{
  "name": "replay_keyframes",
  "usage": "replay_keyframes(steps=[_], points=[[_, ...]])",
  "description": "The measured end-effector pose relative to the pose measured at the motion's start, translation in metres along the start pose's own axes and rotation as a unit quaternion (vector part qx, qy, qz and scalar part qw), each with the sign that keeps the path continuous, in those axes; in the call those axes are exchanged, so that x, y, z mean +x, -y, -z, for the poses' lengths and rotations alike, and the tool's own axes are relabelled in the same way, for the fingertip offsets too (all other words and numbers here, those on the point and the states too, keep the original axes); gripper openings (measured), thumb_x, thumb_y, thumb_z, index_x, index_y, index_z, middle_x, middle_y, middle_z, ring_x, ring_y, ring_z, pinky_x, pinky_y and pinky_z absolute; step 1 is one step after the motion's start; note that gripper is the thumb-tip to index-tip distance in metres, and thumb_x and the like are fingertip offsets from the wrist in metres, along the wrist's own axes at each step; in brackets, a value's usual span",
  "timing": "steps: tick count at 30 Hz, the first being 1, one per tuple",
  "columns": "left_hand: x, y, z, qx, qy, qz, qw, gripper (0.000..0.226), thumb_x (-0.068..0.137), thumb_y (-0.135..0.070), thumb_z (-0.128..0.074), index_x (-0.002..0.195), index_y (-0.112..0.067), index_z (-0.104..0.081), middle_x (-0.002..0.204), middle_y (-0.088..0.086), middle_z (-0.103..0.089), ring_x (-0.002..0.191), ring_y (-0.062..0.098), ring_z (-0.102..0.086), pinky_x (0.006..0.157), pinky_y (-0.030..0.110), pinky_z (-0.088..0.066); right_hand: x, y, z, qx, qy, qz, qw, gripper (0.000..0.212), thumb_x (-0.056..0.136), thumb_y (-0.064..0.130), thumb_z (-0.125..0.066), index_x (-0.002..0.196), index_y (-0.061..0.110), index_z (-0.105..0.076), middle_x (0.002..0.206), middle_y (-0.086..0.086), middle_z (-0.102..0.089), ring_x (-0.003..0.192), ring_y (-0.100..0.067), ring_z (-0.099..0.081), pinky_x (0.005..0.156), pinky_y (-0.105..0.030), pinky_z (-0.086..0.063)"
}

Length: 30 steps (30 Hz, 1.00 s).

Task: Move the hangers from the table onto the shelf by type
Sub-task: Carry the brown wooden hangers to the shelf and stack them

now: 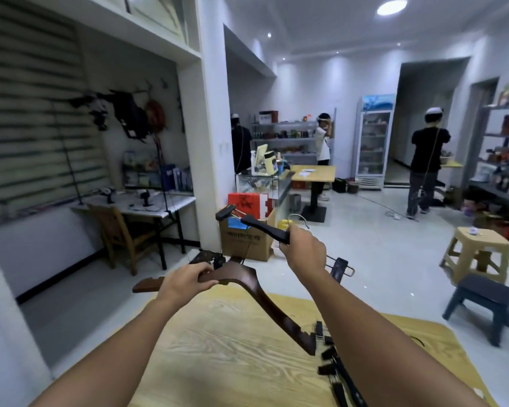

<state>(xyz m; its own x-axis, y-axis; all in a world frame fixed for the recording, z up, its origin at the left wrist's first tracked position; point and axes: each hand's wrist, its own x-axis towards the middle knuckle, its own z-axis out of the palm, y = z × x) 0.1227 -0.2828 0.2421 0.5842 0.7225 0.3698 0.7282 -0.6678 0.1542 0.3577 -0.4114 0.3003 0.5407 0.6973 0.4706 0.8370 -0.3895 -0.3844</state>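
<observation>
My left hand (185,282) grips the middle of a thick brown wooden hanger (265,301), held above the far edge of the light wooden table (218,348). My right hand (303,248) is shut on a dark clip hanger (262,227) with a metal hook, raised higher and further out; its black clips show at both ends. Several more dark clip hangers (335,374) lie in a pile on the table's right side, partly hidden by my right forearm.
A cardboard box (244,242) stands on the floor ahead. A wooden chair (124,239) and desk (147,204) are at the left. A beige stool (479,251) and a dark stool (482,304) stand right. Three people stand further back near shelves (506,160) and a fridge (373,142).
</observation>
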Motion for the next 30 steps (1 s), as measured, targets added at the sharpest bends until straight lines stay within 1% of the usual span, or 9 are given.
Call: replay_keyframes(steps=[3, 6, 12, 16, 19, 21, 24, 27, 30], points=[[-0.004, 0.01, 0.026, 0.03, -0.01, 0.022, 0.999, 0.033, 0.085, -0.057, -0.057, 0.111, -0.037, -0.062, 0.102, -0.014, -0.07, 0.097, 0.008, -0.064, 0.062, 0.026, -0.043, 0.006, 0.02, 0.003, 0.016, -0.004, 0.038, 0.999, 0.017, 0.089, 0.03, -0.059, 0.098, 0.016, -0.054, 0.094, -0.004, -0.064, 0.086, -0.029, -0.063, 0.061, -0.028, -0.035], [-0.013, 0.02, 0.047, 0.045, -0.019, 0.044, 0.998, 0.031, 0.088, -0.054, -0.055, 0.11, -0.035, -0.063, 0.103, -0.015, -0.069, 0.096, 0.006, -0.063, 0.067, 0.027, -0.047, 0.01, 0.038, 0.001, 0.034, -0.001, 0.072, 0.997, 0.019, 0.089, 0.032, -0.058, 0.101, 0.017, -0.055, 0.095, -0.003, -0.067, 0.087, -0.028, -0.066, 0.061, -0.028, -0.038], [-0.046, 0.034, 0.077, 0.061, -0.067, 0.1, 0.991, 0.029, 0.089, -0.05, -0.056, 0.106, -0.029, -0.064, 0.099, -0.013, -0.068, 0.093, 0.009, -0.063, 0.063, 0.027, -0.043, 0.013, 0.067, -0.006, 0.076, 0.03, 0.143, 0.986, 0.02, 0.088, 0.033, -0.059, 0.102, 0.018, -0.056, 0.095, -0.002, -0.068, 0.088, -0.026, -0.066, 0.062, -0.028, -0.04], [-0.081, 0.035, 0.094, 0.09, -0.072, 0.157, 0.981, 0.031, 0.088, -0.051, -0.057, 0.108, -0.027, -0.064, 0.098, -0.01, -0.069, 0.092, 0.011, -0.064, 0.065, 0.029, -0.045, 0.011, 0.085, -0.012, 0.099, 0.046, 0.206, 0.972, 0.02, 0.088, 0.033, -0.061, 0.102, 0.019, -0.054, 0.094, -0.001, -0.067, 0.086, -0.025, -0.065, 0.061, -0.029, -0.04], [-0.123, 0.036, 0.107, 0.102, -0.08, 0.225, 0.966, 0.029, 0.087, -0.052, -0.058, 0.104, -0.03, -0.063, 0.092, -0.013, -0.068, 0.086, 0.009, -0.062, 0.062, 0.025, -0.039, -0.001, 0.101, -0.021, 0.129, 0.068, 0.255, 0.956, 0.024, 0.089, 0.034, -0.061, 0.107, 0.02, -0.054, 0.098, 0.0, -0.066, 0.09, -0.025, -0.065, 0.062, -0.029, -0.039], [-0.158, 0.037, 0.113, 0.101, -0.085, 0.271, 0.953, 0.025, 0.086, -0.052, -0.058, 0.1, -0.032, -0.063, 0.082, -0.015, -0.066, 0.078, 0.007, -0.06, 0.06, 0.023, -0.035, -0.015, 0.114, -0.028, 0.153, 0.092, 0.276, 0.944, 0.025, 0.09, 0.034, -0.061, 0.108, 0.02, -0.054, 0.1, 0.001, -0.067, 0.091, -0.025, -0.065, 0.062, -0.029, -0.039], [-0.213, 0.033, 0.125, 0.117, -0.087, 0.334, 0.931, 0.02, 0.087, -0.05, -0.059, 0.096, -0.033, -0.064, 0.073, -0.016, -0.063, 0.071, 0.006, -0.055, 0.059, 0.023, -0.033, -0.045, 0.137, -0.037, 0.184, 0.134, 0.3, 0.926, 0.025, 0.088, 0.033, -0.063, 0.109, 0.021, -0.054, 0.101, -0.001, -0.068, 0.093, -0.028, -0.065, 0.064, -0.029, -0.038], [-0.271, 0.025, 0.139, 0.144, -0.083, 0.399, 0.902, 0.02, 0.086, -0.05, -0.059, 0.096, -0.033, -0.063, 0.075, -0.015, -0.064, 0.072, 0.007, -0.055, 0.059, 0.024, -0.033, -0.083, 0.165, -0.04, 0.208, 0.177, 0.337, 0.901, 0.026, 0.087, 0.033, -0.062, 0.11, 0.023, -0.055, 0.105, -0.001, -0.068, 0.097, -0.027, -0.064, 0.068, -0.03, -0.039], [-0.329, 0.013, 0.156, 0.156, -0.089, 0.452, 0.874, 0.022, 0.085, -0.051, -0.06, 0.097, -0.034, -0.063, 0.08, -0.014, -0.067, 0.079, 0.009, -0.06, 0.062, 0.024, -0.034, -0.123, 0.196, -0.036, 0.231, 0.223, 0.374, 0.87, 0.031, 0.085, 0.043, -0.065, 0.106, 0.023, -0.057, 0.105, 0.001, -0.067, 0.099, -0.025, -0.064, 0.068, -0.029, -0.039]])
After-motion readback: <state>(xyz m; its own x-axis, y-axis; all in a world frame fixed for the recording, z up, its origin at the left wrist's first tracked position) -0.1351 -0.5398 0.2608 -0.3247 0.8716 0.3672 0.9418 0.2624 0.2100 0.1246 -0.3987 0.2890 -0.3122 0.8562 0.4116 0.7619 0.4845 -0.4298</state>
